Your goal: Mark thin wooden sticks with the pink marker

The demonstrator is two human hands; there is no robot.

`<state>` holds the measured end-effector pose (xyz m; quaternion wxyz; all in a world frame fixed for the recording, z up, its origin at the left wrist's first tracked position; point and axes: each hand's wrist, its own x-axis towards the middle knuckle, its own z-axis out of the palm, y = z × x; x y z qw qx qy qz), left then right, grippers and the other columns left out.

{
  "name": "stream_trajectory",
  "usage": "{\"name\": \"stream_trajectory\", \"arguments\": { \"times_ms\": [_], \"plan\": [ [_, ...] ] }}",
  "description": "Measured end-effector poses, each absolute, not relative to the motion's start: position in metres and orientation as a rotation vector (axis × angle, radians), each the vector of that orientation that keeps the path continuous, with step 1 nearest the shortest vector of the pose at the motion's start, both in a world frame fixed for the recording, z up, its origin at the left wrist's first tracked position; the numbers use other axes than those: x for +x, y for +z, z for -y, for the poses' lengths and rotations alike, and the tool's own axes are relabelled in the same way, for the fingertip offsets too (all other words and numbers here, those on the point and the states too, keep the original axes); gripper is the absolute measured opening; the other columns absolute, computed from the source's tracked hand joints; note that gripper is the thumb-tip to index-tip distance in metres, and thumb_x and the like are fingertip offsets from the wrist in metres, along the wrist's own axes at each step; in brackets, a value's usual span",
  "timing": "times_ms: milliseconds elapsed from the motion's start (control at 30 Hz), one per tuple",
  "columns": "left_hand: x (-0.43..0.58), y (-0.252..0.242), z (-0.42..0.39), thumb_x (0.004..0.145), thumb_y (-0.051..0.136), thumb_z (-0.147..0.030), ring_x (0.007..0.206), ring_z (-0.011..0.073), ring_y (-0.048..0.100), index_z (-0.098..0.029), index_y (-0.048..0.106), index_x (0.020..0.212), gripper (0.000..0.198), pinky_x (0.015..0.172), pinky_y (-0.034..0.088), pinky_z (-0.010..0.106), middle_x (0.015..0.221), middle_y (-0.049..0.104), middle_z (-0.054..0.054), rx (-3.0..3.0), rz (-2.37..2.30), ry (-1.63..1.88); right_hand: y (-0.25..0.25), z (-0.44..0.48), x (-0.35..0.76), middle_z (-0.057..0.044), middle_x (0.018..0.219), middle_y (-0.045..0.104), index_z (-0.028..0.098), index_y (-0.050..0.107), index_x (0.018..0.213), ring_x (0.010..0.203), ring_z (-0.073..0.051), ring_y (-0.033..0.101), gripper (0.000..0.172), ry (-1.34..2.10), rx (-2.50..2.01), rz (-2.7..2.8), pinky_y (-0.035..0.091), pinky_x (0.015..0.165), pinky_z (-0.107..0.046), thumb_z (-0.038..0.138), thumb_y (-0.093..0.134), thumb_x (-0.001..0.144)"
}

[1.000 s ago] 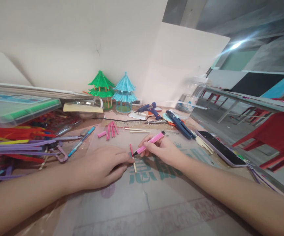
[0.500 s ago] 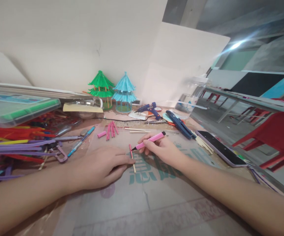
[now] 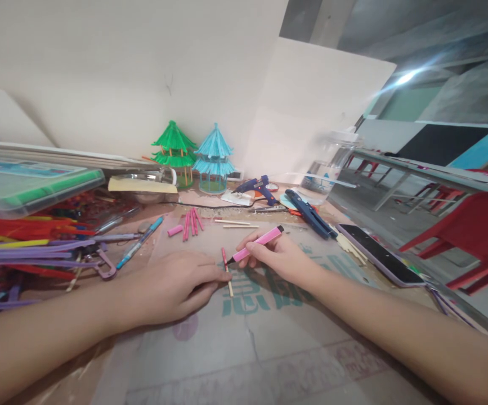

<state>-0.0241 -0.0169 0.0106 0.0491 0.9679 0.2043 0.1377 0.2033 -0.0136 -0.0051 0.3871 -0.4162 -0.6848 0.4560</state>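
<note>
A thin wooden stick (image 3: 231,288) lies on the plastic sheet, its far part coloured pink-red and its near end bare wood. My left hand (image 3: 184,284) rests on the sheet, with its fingertips pinning the stick down near the middle. In my right hand (image 3: 275,253) is a pink marker pen (image 3: 256,246), held in a writing grip. Its black tip meets the coloured part of the stick, or is just beside it. Beyond my left hand lie several pink sticks (image 3: 192,224) and the pink pen cap (image 3: 175,230).
Two plain sticks (image 3: 237,224) lie past the pen. Behind stand a green pagoda model (image 3: 174,152), a blue one (image 3: 214,160) and a glue gun (image 3: 257,188). Blue pliers (image 3: 309,214) and a phone (image 3: 379,254) are at right. Pipe cleaners (image 3: 36,253) and a plastic case (image 3: 32,183) crowd the left.
The marker tip has shifted slightly toward me along the stick. My left hand stays almost where it was.
</note>
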Motion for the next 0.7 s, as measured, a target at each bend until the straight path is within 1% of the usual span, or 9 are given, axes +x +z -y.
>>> {"name": "stream_trajectory", "arguments": {
  "times_ms": [133, 300, 500, 700],
  "plan": [
    [-0.0236, 0.0113, 0.0175, 0.096, 0.041, -0.019, 0.08, 0.0176, 0.066, -0.021, 0.067, 0.107, 0.028, 0.072, 0.047, 0.027, 0.091, 0.071, 0.003, 2.948, -0.616, 0.424, -0.005, 0.0133, 0.2031, -0.004, 0.07, 0.069, 0.016, 0.064, 0.08, 0.063, -0.014, 0.063, 0.027, 1.174, -1.047, 1.741, 0.05, 0.06, -0.027, 0.043, 0.063, 0.08],
    [-0.0248, 0.0101, 0.0169, 0.096, 0.043, -0.02, 0.082, 0.0186, 0.066, -0.021, 0.067, 0.107, 0.027, 0.074, 0.047, 0.028, 0.093, 0.072, 0.004, 2.961, -0.629, 0.427, -0.0066, 0.0113, 0.2033, -0.003, 0.071, 0.07, 0.017, 0.064, 0.084, 0.059, -0.012, 0.06, 0.024, 1.119, -1.099, 1.702, 0.05, 0.06, -0.026, 0.04, 0.062, 0.081],
    [-0.0242, 0.011, 0.0169, 0.097, 0.042, -0.021, 0.081, 0.0178, 0.066, -0.022, 0.067, 0.108, 0.028, 0.073, 0.047, 0.028, 0.092, 0.072, 0.003, 2.953, -0.624, 0.408, -0.0069, 0.0112, 0.2038, -0.002, 0.063, 0.067, 0.016, 0.062, 0.076, 0.06, -0.013, 0.063, 0.024, 1.233, -1.055, 1.714, 0.05, 0.059, -0.026, 0.041, 0.064, 0.078],
    [-0.024, 0.0104, 0.017, 0.097, 0.04, -0.021, 0.082, 0.0187, 0.066, -0.021, 0.067, 0.108, 0.029, 0.074, 0.048, 0.029, 0.092, 0.072, 0.004, 2.959, -0.628, 0.414, -0.0061, 0.0119, 0.2034, -0.002, 0.066, 0.07, 0.017, 0.063, 0.078, 0.06, -0.012, 0.062, 0.025, 1.174, -1.054, 1.685, 0.05, 0.059, -0.026, 0.042, 0.065, 0.079]
  ]
}}
